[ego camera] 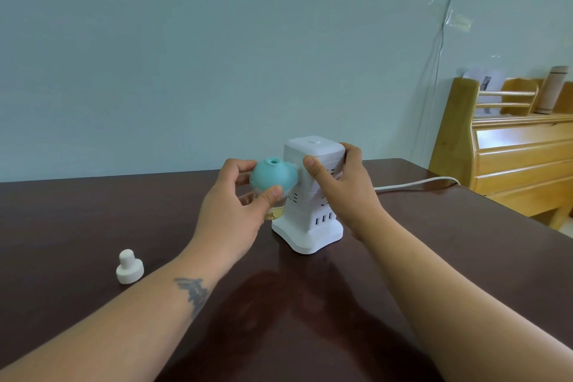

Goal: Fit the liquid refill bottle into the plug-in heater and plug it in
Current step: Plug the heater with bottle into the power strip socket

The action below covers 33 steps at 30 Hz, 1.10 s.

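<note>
A teal plug-in heater [273,176] sits against the left face of a white tower power strip [310,195] standing on the dark table. Under the heater hangs a clear refill bottle [276,211] with yellowish liquid, partly hidden by my thumb. My left hand [235,205] grips the heater, thumb in front and fingers behind. My right hand [338,186] grips the upper part of the tower, thumb on its front face and fingers round its right side. The heater's plug pins are hidden.
A white bottle cap [129,267] stands on the table [93,226] at the left. The tower's white cord [412,184] runs right toward the table's edge. Wooden furniture [511,158] stands beyond the right edge, and a pale wall rises behind.
</note>
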Each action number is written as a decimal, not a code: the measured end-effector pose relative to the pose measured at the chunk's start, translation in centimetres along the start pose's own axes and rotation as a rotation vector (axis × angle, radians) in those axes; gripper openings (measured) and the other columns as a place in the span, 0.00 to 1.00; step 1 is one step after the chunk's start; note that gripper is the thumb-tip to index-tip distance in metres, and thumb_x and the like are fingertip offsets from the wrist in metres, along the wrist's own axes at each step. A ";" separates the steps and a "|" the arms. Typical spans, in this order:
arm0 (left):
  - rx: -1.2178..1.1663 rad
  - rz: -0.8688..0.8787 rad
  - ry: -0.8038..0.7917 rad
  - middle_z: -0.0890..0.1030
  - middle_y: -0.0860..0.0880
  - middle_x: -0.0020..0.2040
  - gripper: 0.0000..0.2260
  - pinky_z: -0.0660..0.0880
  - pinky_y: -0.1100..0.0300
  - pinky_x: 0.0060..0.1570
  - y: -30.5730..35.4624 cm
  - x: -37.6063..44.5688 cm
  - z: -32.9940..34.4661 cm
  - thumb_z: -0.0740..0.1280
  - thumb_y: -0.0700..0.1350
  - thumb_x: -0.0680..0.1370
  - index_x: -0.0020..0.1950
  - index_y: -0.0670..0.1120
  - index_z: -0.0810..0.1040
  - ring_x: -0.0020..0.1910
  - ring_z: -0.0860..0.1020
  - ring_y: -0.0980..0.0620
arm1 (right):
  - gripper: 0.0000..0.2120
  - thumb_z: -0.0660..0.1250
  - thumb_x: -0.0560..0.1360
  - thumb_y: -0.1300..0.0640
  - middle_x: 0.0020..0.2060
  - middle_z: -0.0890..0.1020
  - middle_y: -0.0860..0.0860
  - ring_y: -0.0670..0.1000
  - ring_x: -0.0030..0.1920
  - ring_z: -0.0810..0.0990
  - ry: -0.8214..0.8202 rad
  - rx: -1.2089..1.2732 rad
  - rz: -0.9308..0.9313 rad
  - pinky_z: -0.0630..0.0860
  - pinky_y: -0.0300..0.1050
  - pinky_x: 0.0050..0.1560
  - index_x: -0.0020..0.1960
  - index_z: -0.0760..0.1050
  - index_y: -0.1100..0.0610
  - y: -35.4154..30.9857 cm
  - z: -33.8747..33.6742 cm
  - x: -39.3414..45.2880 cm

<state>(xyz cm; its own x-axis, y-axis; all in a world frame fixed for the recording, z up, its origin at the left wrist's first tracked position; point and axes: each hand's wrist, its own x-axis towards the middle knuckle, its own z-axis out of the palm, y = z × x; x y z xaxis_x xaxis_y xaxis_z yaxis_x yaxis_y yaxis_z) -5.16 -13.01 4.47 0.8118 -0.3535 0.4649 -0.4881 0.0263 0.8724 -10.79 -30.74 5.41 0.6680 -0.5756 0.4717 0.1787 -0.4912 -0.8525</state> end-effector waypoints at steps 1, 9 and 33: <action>0.006 0.001 -0.003 0.75 0.63 0.53 0.17 0.83 0.48 0.47 0.0 0.0 0.0 0.74 0.49 0.72 0.56 0.58 0.71 0.47 0.82 0.57 | 0.33 0.70 0.69 0.36 0.51 0.76 0.38 0.40 0.51 0.77 0.004 -0.008 0.003 0.76 0.43 0.48 0.66 0.64 0.50 0.0 0.0 0.0; 0.042 0.025 -0.045 0.75 0.64 0.54 0.20 0.73 0.77 0.38 -0.3 -0.1 -0.2 0.73 0.52 0.72 0.59 0.60 0.68 0.46 0.79 0.67 | 0.38 0.68 0.69 0.37 0.56 0.76 0.49 0.49 0.51 0.78 -0.012 -0.073 0.011 0.74 0.43 0.46 0.73 0.53 0.42 -0.6 0.1 0.2; 0.004 0.070 -0.056 0.80 0.64 0.55 0.19 0.76 0.47 0.60 -2.3 -0.8 -0.9 0.74 0.53 0.69 0.56 0.67 0.72 0.57 0.79 0.59 | 0.14 0.66 0.70 0.43 0.43 0.71 0.47 0.31 0.36 0.73 -0.010 -0.293 -0.130 0.66 0.32 0.32 0.55 0.69 0.35 -1.6 0.0 0.2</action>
<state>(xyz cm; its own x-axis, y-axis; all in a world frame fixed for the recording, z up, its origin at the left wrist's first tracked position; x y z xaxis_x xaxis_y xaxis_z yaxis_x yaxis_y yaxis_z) -4.43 -11.96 2.19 0.7568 -0.4023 0.5152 -0.5441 0.0491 0.8376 -10.94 -30.06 6.87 0.6608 -0.4900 0.5685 0.0480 -0.7283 -0.6835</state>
